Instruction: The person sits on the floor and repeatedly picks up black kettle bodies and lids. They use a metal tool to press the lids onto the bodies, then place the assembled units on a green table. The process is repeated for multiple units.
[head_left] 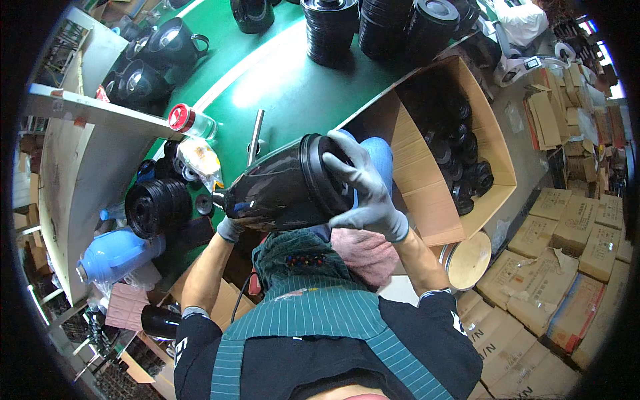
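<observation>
A glossy black jug (pixel 273 193) lies on its side in front of me, above my lap. My gloved left hand (pixel 231 228) supports it from below at its left end, most of its fingers hidden behind the jug. A ridged black lid (pixel 325 180) sits at the jug's right end. Across that lid my right hand (pixel 368 190), in a grey glove, spreads its fingers and thumb and grips the rim. Just beyond the jug, a metal rod (pixel 256 137) stands up from the green tabletop (pixel 293 87).
Stacks of black lids (pixel 330 33) line the far side. Black jugs (pixel 173 43) stand far left, near a red-capped jar (pixel 190 121). An open carton (pixel 460 147) of black parts is at my right, beside a round stool (pixel 468 260) and stacked cartons (pixel 540 280). A blue bottle (pixel 120 253) lies left.
</observation>
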Demonstrator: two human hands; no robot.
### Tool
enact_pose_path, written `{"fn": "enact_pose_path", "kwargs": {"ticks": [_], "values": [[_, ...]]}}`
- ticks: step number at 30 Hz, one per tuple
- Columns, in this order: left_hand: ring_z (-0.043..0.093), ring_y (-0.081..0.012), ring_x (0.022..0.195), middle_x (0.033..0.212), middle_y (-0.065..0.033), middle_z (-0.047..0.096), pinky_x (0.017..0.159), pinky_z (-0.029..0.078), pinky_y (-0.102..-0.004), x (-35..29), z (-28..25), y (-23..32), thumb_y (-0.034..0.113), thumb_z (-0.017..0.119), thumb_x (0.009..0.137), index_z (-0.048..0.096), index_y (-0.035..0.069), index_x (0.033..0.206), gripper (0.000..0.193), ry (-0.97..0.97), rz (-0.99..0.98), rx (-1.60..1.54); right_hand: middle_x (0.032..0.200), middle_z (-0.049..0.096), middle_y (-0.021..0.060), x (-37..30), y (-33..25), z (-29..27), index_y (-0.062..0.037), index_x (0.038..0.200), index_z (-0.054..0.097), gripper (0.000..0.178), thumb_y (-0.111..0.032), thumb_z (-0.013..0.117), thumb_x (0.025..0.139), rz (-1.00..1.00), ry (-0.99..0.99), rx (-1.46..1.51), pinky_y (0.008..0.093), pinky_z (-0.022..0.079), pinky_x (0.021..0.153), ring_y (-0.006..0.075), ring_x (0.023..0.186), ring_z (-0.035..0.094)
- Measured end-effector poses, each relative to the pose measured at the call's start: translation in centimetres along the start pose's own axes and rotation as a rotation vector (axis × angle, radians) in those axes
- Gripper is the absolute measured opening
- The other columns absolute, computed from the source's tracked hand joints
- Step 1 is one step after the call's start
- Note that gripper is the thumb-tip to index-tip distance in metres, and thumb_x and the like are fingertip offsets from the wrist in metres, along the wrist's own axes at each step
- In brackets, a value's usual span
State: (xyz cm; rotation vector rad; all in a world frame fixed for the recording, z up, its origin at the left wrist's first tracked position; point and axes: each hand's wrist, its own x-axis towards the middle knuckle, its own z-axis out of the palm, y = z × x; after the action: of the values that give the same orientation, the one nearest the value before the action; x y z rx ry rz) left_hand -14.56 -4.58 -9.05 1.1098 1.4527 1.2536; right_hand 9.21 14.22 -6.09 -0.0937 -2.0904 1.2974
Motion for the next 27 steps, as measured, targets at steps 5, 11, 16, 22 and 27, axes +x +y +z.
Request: {"fn": "enact_pose_path", "kwargs": {"ticks": [5,11,16,22,27], "values": [[0.077,-0.0282,0.102,0.111,-0.0164,0.079,0.093,0.060,-0.0378,-1.0,0.2,0.6,0.002,0.065,0.093,0.076,0.000,0.122,0.031,-0.170,-0.004,-0.006,0.167,0.035,0.0306,-2.3,-2.1,0.0,-0.0173,0.156,0.061,0.105,-0.058,0.097,0.066,-0.027,0.010,-0.077,0.0573,0.031,0.124,0.0493,0.152,0.038],[0.077,-0.0285,0.103,0.111,-0.0164,0.079,0.093,0.061,-0.0380,-2.1,0.7,1.2,0.002,0.065,0.093,0.076,0.000,0.122,0.031,-0.123,-0.015,0.029,0.164,0.042,0.0270,-5.0,-2.4,0.3,-0.0093,0.156,0.059,0.107,-0.063,0.094,0.070,0.005,0.111,-0.019,0.0552,0.032,0.125,0.0456,0.152,0.040],[0.077,-0.0287,0.103,0.111,-0.0163,0.079,0.093,0.061,-0.0382,-2.3,-0.7,4.3,0.003,0.066,0.093,0.076,0.000,0.122,0.031,0.305,0.455,0.732,0.163,0.049,0.0202,-8.8,-0.3,1.8,0.0000,0.157,0.052,0.063,-0.028,0.070,0.103,0.615,0.181,0.272,0.0371,0.039,0.122,0.0263,0.149,0.048],[0.077,-0.0267,0.099,0.108,-0.0162,0.078,0.092,0.060,-0.0356,-1.9,-3.8,3.1,0.013,0.074,0.086,0.076,0.001,0.120,0.037,0.237,0.332,0.591,0.177,0.022,0.0250,-8.4,-2.4,1.1,-0.0019,0.173,0.013,0.099,-0.067,0.048,0.107,0.641,0.024,0.180,0.0449,0.024,0.131,0.0381,0.163,0.024],[0.074,-0.0177,0.096,0.106,-0.0118,0.079,0.092,0.058,-0.0344,-2.3,-1.5,1.3,0.016,0.078,0.086,0.077,0.000,0.116,0.034,0.170,0.070,0.240,0.179,0.015,0.0258,-5.3,-4.3,1.8,-0.0021,0.174,0.011,0.121,-0.087,0.045,0.095,0.119,0.135,0.110,0.0474,0.018,0.133,0.0388,0.165,0.020]]}}
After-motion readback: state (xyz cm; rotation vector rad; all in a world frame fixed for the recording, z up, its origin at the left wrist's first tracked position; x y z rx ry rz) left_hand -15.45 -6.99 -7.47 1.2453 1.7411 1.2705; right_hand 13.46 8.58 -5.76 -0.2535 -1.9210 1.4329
